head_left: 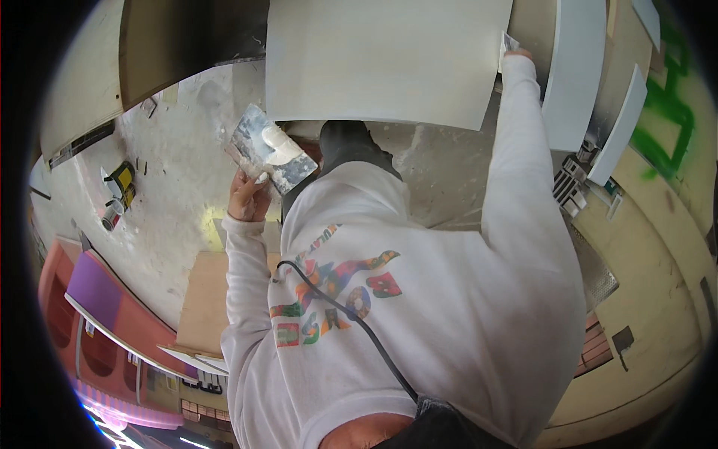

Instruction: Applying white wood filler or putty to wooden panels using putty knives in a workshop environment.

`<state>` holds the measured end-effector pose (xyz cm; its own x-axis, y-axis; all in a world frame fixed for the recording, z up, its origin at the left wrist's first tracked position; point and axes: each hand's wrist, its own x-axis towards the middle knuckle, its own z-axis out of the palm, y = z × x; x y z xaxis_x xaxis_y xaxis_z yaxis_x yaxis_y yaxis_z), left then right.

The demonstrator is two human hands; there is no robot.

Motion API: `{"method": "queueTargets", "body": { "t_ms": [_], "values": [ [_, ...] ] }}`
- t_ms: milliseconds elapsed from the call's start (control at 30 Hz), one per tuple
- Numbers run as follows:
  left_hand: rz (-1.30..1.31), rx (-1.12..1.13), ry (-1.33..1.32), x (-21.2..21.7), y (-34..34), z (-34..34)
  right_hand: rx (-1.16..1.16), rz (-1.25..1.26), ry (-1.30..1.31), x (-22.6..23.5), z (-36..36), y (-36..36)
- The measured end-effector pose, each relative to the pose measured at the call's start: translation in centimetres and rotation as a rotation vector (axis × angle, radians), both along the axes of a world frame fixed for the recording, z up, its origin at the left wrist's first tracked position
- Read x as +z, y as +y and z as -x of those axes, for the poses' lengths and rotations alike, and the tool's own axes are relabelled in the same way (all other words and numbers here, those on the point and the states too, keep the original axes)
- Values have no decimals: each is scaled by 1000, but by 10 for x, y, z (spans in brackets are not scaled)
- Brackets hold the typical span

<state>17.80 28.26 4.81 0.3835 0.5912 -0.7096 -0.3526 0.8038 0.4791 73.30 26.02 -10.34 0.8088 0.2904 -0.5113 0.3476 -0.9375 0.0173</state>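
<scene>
My left hand (pixel 248 196) grips a rectangular, smeared plate (pixel 293 170) by its near side. A mound of white putty (pixel 280 144) sits on the plate. Stretched far forward, my right hand (pixel 517 54) is at the right edge of a large pale panel (pixel 381 60). It is closed on a small flat scraper (pixel 509 42), whose whitish blade lies against that edge. Most of the right fingers are hidden, and the scraper's handle cannot be made out.
Pale boards (pixel 576 75) stand to the right of the panel. A yellow-and-black tool (pixel 120 184) lies on the stained floor at left. Pink and purple furniture (pixel 97 288) is at lower left. A dark cable (pixel 351 318) hangs across my white shirt.
</scene>
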Motion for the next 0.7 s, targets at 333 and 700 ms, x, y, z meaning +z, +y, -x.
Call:
{"method": "queueTargets", "body": {
  "t_ms": [333,700],
  "values": [
    [6,116,25,-6,-15,6,382,-138,166,-13,194,125],
    [-150,222,-44,0,-16,14,709,-429,398,77,277,101]
  ]
}}
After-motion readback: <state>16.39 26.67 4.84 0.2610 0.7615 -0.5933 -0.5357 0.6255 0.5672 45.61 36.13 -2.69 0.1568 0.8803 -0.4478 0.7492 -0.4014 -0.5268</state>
